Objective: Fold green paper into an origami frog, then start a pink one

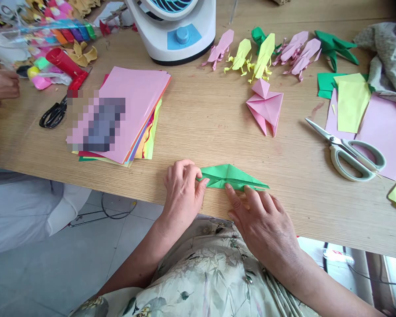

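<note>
A green folded origami paper [229, 174] lies on the table near its front edge, long and narrow, with a crease along its length. My left hand [184, 187] pinches its left tip between thumb and fingers. Along its lower right edge, my right hand [259, 209] rests with thumb and fingertips pressing the paper to the wood; the fingers are spread a little. Beyond it sits a pink folded paper figure [266, 107]. Grey-handled scissors [348, 152] lie to the right, blades pointing up and left.
A stack of coloured paper [135, 101] is at the left, partly blurred out. Behind stand a white fan [185, 37] and several folded figures [264, 55]. Paper pieces [351, 103] and a grey cloth [384, 57] lie right. Another person's hand [1, 83] is far left, near black-handled scissors [54, 113].
</note>
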`<state>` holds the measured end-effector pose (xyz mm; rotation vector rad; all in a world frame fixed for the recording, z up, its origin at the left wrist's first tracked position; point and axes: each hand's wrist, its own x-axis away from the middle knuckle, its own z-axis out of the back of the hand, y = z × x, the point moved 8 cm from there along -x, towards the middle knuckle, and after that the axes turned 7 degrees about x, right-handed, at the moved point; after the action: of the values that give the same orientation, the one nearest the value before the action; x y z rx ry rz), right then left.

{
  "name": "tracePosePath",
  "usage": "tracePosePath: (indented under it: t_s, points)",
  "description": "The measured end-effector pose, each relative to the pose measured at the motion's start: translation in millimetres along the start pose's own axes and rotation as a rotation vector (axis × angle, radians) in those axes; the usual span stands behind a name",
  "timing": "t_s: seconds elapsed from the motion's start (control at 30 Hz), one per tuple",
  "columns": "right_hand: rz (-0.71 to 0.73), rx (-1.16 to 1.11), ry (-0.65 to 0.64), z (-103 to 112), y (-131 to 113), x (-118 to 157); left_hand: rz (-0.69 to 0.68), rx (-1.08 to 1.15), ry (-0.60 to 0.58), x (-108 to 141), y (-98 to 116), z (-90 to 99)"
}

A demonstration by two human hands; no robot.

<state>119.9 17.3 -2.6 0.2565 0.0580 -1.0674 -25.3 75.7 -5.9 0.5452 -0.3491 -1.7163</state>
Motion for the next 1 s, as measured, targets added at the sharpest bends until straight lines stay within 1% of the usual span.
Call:
tracePosePath:
  t_s: [0.1, 0.17, 0.3, 0.4, 0.6, 0.67, 0.73, 0.8, 0.87, 0.93, 1.0]
  points:
    - [-0.008, -0.009, -0.001, 0, 0, 0, 0.034, -0.022, 0.056, 0, -1, -1.6]
    - [-0.007, -0.012, -0.001, 0, 0, 0, 0.06, -0.047, 0.06, 0, -1, -4.4]
    - [-0.011, -0.021, -0.006, 1, 1, -1, 0.069, -0.057, 0.013, -1, -1, -8.8]
    - [-0.015, -0.03, -0.01, 1, 2, -2, 0.063, -0.036, -0.02, 0, -3, -8.6]
    - [-0.022, -0.031, 0.005, -1, 2, 0, 0.024, 0.109, -0.035, 2, -6, 2.2]
    - [-0.022, -0.028, 0.008, -1, 1, 0, 0.013, 0.11, 0.011, 1, -2, 9.9]
    - [-0.019, -0.024, 0.005, -1, 1, 0, -0.031, 0.078, 0.052, 1, 6, 14.0]
    - [-0.02, -0.022, 0.003, -1, 1, 1, -0.103, 0.038, 0.032, -1, 16, 9.4]
    - [-0.025, -0.025, -0.004, -1, 1, 1, -0.124, -0.012, -0.007, -3, 20, 0.4]
    - [-0.029, -0.029, -0.013, -2, 2, 1, -0.073, -0.07, -0.023, -5, 14, -6.4]
    - [-0.028, -0.03, -0.015, -3, 2, 1, -0.009, -0.115, -0.027, -5, 6, -9.3]
